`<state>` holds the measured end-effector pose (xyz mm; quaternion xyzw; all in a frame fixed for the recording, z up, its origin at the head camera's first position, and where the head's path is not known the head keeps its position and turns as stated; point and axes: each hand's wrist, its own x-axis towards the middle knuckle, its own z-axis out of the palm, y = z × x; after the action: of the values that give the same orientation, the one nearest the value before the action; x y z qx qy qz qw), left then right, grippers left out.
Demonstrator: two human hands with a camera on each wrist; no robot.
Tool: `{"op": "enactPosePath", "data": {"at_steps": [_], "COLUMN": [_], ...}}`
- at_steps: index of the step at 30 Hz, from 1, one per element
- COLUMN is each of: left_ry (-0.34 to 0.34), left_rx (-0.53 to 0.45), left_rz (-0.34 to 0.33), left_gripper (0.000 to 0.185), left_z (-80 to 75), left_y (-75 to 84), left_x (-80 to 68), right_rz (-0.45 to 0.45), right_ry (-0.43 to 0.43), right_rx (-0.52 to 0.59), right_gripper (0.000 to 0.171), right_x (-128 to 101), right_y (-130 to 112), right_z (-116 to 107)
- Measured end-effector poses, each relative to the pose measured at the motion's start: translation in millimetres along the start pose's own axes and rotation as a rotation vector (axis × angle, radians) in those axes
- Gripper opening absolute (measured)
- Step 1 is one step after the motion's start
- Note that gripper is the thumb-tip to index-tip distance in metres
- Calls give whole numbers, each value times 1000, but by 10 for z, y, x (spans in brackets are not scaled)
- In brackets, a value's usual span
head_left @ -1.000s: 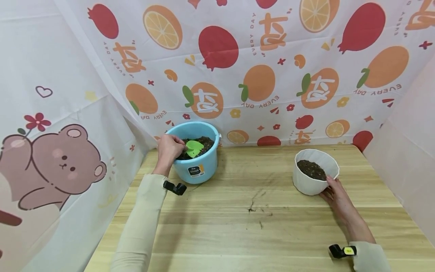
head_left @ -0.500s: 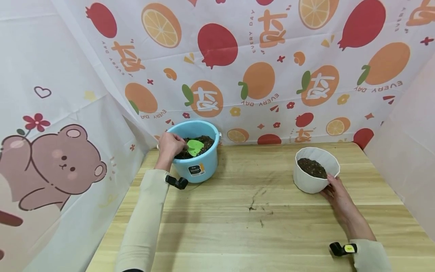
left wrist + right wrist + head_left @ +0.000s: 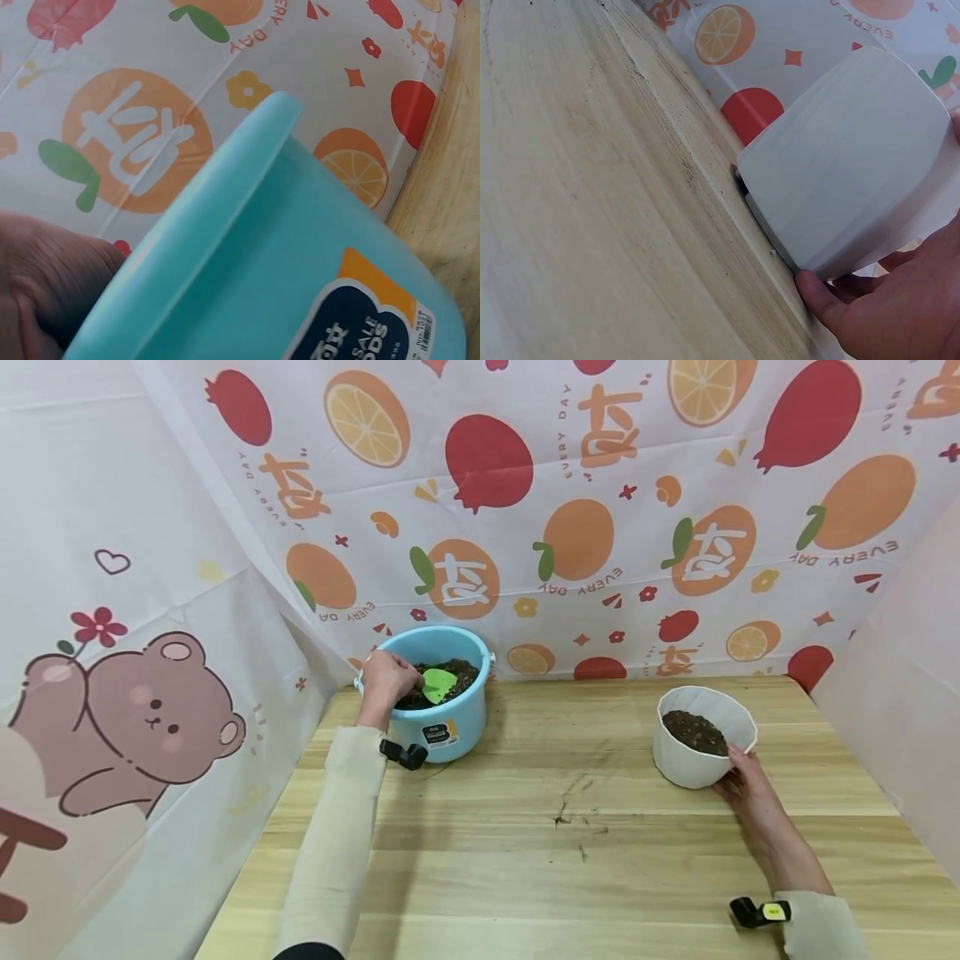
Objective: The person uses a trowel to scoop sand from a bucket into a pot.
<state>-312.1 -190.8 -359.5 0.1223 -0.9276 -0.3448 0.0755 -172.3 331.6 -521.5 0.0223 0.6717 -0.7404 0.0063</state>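
Note:
In the head view, my left hand (image 3: 388, 678) pinches the handle of a small green trowel (image 3: 439, 683) over the dark soil inside a light blue bucket (image 3: 465, 727). The trowel's blade lies against the soil. From the left wrist, the hand shows beside the bucket's rim (image 3: 225, 202), and the trowel is hidden behind the bucket wall. At the right, my right hand (image 3: 756, 789) grips the side of a white faceted flower pot (image 3: 686, 767) partly filled with soil (image 3: 694, 732). In the right wrist view, fingertips (image 3: 816, 294) meet the pot's base.
A wooden table (image 3: 525, 860) carries both containers, with dark soil smears (image 3: 562, 814) between them. A fruit-print cloth (image 3: 570, 452) hangs right behind the table. A bear-print cloth (image 3: 157, 710) borders the left side, and a pale cloth (image 3: 911, 693) the right.
My left hand has shifted slightly rightward over the bucket with the trowel. The right hand and flower pot stay in place; the head view has moved a little.

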Motion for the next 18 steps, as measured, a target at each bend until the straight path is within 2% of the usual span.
{"op": "enactPosePath", "data": {"at_steps": [6, 12, 18], "left_ry": [36, 28, 15], "left_rx": [35, 5, -3], "left_rz": [56, 60, 35], "left_gripper": [7, 10, 7], "left_z": [32, 20, 26], "left_y": [-57, -60, -52], "left_x": [-6, 21, 35], "right_rz": [16, -2, -17], "right_ry": [8, 11, 6], "right_rx": [-4, -2, -5], "right_gripper": [55, 53, 52], "right_x": [-2, 11, 10], "right_y": [4, 3, 0], "right_z": [16, 20, 13]}}
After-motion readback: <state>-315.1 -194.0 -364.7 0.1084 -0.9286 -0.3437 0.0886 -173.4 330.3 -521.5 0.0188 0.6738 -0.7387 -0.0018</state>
